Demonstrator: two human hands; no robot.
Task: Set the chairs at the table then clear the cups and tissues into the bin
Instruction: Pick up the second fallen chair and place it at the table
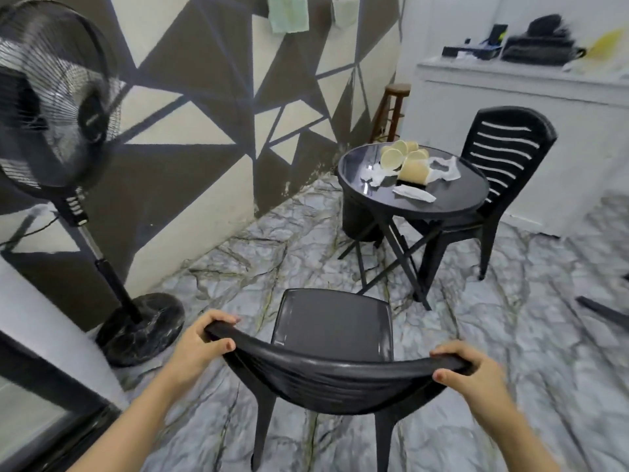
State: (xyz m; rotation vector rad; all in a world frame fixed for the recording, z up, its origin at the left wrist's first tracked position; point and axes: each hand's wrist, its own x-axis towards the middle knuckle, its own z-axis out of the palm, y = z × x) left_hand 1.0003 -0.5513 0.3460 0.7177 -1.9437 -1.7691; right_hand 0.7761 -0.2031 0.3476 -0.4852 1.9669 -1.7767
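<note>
A black plastic chair (332, 349) stands at 6 o'clock, its curved backrest nearest the camera and its seat facing the table. The round black table (442, 195) with crossed folding legs sits at 1 o'clock. On its top lie several pale paper cups (405, 156), tipped on their sides and bunched together, with crumpled white tissues (413, 194) around them. A second black chair (507, 155) with a slatted back stands at 2 o'clock, tucked against the table's far side.
</note>
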